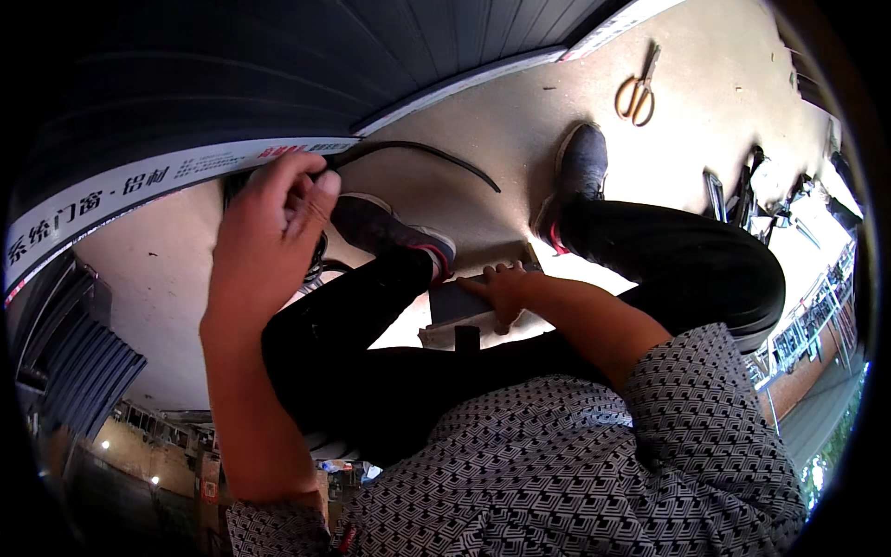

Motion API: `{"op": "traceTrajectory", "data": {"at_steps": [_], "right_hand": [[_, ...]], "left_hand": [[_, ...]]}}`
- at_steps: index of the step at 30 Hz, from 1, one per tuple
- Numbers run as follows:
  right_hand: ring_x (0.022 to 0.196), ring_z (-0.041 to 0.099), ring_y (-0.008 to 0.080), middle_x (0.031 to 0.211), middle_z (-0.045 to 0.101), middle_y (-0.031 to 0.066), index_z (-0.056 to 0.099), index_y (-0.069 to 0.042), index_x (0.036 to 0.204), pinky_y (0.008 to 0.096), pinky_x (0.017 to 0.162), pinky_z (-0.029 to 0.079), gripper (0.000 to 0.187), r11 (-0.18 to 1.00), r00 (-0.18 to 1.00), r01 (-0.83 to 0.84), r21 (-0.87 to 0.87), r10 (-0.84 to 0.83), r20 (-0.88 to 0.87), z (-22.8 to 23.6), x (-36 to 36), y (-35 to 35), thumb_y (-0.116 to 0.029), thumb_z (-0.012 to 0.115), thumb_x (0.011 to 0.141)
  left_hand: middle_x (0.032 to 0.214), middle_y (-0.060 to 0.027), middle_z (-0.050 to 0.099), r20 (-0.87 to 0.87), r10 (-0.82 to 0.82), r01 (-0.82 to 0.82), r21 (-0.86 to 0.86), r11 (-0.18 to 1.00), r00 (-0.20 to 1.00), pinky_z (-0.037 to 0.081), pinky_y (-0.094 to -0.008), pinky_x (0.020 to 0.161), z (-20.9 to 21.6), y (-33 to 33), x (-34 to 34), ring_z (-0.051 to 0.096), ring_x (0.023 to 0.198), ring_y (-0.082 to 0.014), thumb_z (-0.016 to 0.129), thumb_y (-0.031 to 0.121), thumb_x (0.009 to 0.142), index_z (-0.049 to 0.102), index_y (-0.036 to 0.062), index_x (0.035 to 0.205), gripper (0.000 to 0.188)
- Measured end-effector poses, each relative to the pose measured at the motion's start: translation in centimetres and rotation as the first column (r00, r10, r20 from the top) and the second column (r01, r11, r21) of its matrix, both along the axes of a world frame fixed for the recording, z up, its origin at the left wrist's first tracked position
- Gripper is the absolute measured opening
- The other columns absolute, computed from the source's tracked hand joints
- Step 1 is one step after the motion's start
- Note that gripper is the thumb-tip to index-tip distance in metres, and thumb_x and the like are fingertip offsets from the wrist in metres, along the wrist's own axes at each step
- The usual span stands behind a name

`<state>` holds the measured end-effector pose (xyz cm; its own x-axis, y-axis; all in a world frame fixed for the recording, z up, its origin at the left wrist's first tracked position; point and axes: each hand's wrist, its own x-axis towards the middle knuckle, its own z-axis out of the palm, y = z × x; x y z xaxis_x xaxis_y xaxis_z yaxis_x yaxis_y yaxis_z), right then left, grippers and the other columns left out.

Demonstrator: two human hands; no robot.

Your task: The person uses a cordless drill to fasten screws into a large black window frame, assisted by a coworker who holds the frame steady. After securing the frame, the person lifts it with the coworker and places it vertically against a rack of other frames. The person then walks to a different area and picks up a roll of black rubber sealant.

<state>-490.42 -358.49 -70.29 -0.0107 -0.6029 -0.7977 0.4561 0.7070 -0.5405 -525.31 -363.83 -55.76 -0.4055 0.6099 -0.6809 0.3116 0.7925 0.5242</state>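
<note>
My left hand (283, 218) is raised at the edge of the large dark ribbed panel (251, 79), its fingers curled and thumb bent in. A flexible black strip (436, 153) runs from these fingertips and curves right over the floor to a free end. The exact grip is partly hidden behind the fingers. Between my legs, my right hand (506, 292) lies with fingers spread on the flat top of a dark grey block (455, 302). Nothing shows in that hand.
Scissors with tan handles (636, 100) lie on the floor beyond my right shoe (582, 162). Dark loops (320, 265) show beside my left leg. Several dark pieces (742, 190) lie at the right, and stacked dark panels (93, 376) stand at the left.
</note>
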Motion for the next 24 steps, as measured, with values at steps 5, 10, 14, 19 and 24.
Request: {"op": "traceTrajectory", "data": {"at_steps": [5, 10, 14, 19, 24], "right_hand": [[0.154, 0.027, 0.0443, 0.167, 0.024, 0.0252, 0.006, -0.04, 0.167, 0.0625, 0.12, 0.028, 0.125, 0.996, 0.998, -0.033, -0.079, 0.036, 0.042, -0.5, 1.2, -0.4, -0.033, 0.089, 0.074], [0.151, 0.03, 0.0454, 0.164, 0.028, 0.0256, 0.005, -0.041, 0.166, 0.0625, 0.119, 0.03, 0.123, 0.99, 0.99, -0.115, -0.077, 0.121, 0.073, -2.2, 3.8, 0.2, -0.036, 0.087, 0.075], [0.15, 0.034, 0.0443, 0.164, 0.031, 0.0236, 0.011, -0.038, 0.166, 0.0612, 0.118, 0.033, 0.119, 0.981, 0.987, -0.151, -0.124, 0.157, 0.043, -4.5, 4.6, 0.2, -0.036, 0.087, 0.075], [0.136, 0.055, 0.0389, 0.147, 0.055, 0.0238, 0.038, -0.021, 0.16, 0.0492, 0.111, 0.045, 0.098, 0.98, 0.999, -0.045, -0.195, 0.04, -0.026, -4.4, 2.2, 1.7, -0.036, 0.085, 0.076], [0.122, 0.063, 0.0409, 0.132, 0.064, 0.0259, 0.047, -0.001, 0.15, 0.044, 0.104, 0.05, 0.083, 0.902, 0.865, 0.431, -0.028, -0.422, -0.273, -3.2, -3.2, 4.4, -0.047, 0.075, 0.087]], "left_hand": [[0.087, -0.0068, 0.063, -0.044, 0.047, -0.044, 0.071, 0.997, 0.998, 0.048, -0.0299, 0.074, 1.7, -1.4, -1.4, 0.057, 0.079, -0.0147, 0.063, 0.036, 0.104, 0.067, 0.0026, 0.118, 0.036], [0.094, -0.0032, 0.064, 0.203, 0.028, -0.032, 0.017, 0.999, 0.979, 0.046, -0.0279, 0.081, 1.7, -2.7, -2.4, 0.055, 0.087, -0.0108, 0.061, 0.036, 0.106, 0.068, 0.0018, 0.119, 0.037], [0.095, -0.0086, 0.066, 0.11, -0.107, 0.116, -0.083, 0.99, 0.988, 0.048, -0.0329, 0.083, -4.9, -6.1, -4.7, 0.06, 0.089, -0.0173, 0.061, 0.036, 0.104, 0.067, 0.0022, 0.117, 0.037], [0.12, -0.0232, 0.067, -0.115, -0.452, 0.385, -0.368, 0.846, 0.884, 0.05, -0.0485, 0.098, -14.9, -10.4, -4.8, 0.064, 0.113, -0.0388, 0.061, 0.032, 0.1, 0.063, 0.003, 0.119, 0.034], [0.126, -0.0244, 0.066, -0.194, -0.506, 0.367, -0.484, 0.795, 0.84, 0.049, -0.0522, 0.104, -20.0, -10.5, -1.6, 0.062, 0.121, -0.0413, 0.063, 0.031, 0.098, 0.058, 0.0042, 0.126, 0.039]]}}
